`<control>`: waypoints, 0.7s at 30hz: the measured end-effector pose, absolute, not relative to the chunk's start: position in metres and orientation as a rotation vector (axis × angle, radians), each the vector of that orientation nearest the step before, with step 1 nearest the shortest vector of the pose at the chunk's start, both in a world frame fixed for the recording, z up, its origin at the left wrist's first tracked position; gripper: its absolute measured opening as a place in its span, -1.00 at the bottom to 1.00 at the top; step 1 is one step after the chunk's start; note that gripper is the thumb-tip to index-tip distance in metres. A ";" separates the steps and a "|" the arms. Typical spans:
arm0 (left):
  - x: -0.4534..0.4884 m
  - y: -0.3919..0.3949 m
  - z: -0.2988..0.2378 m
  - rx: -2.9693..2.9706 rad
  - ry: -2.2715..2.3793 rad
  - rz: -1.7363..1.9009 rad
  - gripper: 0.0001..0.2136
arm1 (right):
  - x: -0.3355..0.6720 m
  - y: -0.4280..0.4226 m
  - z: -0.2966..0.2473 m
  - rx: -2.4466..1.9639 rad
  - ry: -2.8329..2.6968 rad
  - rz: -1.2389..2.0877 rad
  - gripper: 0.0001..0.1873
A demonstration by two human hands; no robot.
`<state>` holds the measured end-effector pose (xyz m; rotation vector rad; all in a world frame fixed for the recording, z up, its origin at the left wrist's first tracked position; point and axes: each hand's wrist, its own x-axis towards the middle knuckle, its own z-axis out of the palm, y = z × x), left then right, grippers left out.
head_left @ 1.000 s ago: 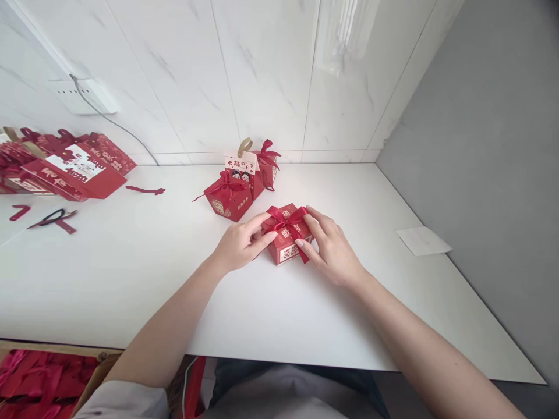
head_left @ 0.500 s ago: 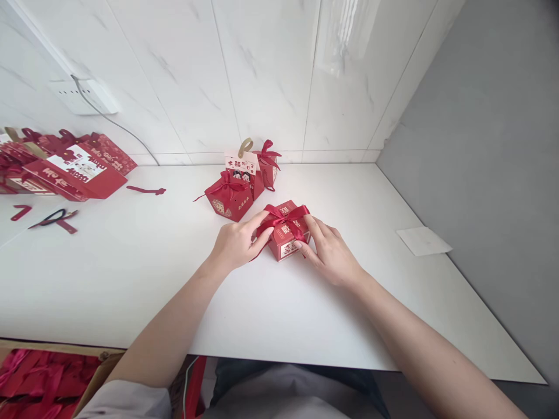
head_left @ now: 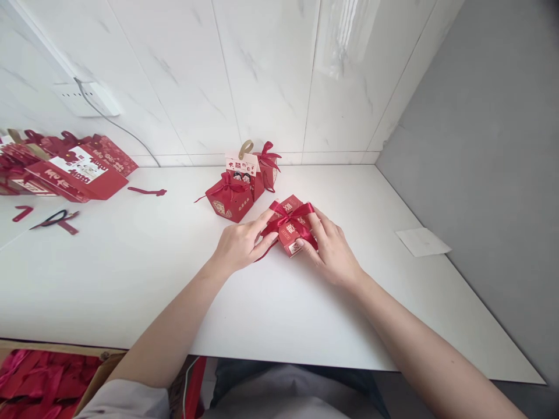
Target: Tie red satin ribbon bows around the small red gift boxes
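Clasping ribboned box (head_left: 290, 230) at white table (head_left: 279, 314) by tiled wall (head_left: 266, 81): left hand (head_left: 238, 243), right hand (head_left: 334, 249).

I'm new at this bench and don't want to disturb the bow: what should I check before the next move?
1. Left hand at the left side of the bow: ok.
2. Right hand at its right side: ok.
3. Bow on top of the red box: ok.
4. Knot tight: cannot tell.
5. Worktop free of loose pieces: not ok; a red strip lies to the left.
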<state>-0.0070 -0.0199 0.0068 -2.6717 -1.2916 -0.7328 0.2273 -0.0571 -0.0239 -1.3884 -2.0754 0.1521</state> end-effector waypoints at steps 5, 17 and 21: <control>-0.006 -0.019 0.008 -2.645 -1.137 -0.754 -0.45 | 0.229 -0.060 -0.018 -1.363 -2.040 0.022 -0.43; -0.001 -0.022 0.009 -3.061 -1.163 -0.890 -0.15 | 0.230 -0.061 -0.017 -1.307 -2.126 0.109 -0.29; 0.002 -0.022 0.007 -2.998 -1.150 -0.919 -0.12 | 0.229 -0.061 -0.019 -1.308 -2.126 0.119 -0.27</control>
